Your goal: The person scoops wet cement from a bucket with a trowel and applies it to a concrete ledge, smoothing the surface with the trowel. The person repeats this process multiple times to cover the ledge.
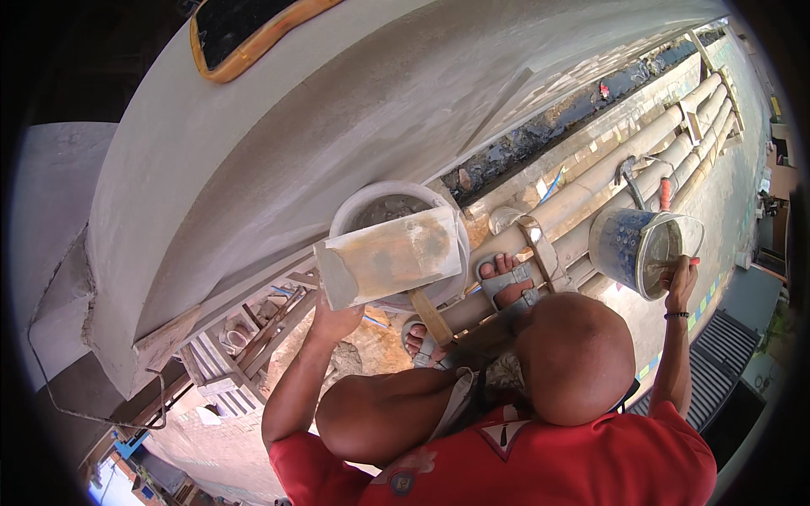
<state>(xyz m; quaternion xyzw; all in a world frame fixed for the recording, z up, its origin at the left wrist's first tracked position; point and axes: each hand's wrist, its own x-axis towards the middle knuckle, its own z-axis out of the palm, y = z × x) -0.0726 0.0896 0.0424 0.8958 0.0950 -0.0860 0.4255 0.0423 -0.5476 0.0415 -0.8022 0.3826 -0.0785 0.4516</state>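
Right, on my feed the left hand (336, 320) sits under the near-left corner of a pale rectangular board (390, 255), fingers hidden, so I can't tell how they close. The board spans a round tub (344, 218). Well apart, my right hand (679, 282) grips a tilted bucket (618, 246) by its rim.

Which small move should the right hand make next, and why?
Perhaps lift the right hand from the blue-grey plastic bucket toward the rectangular tan board: that hand is at the bucket's rim, while the left hand holds the board over the round white tub.
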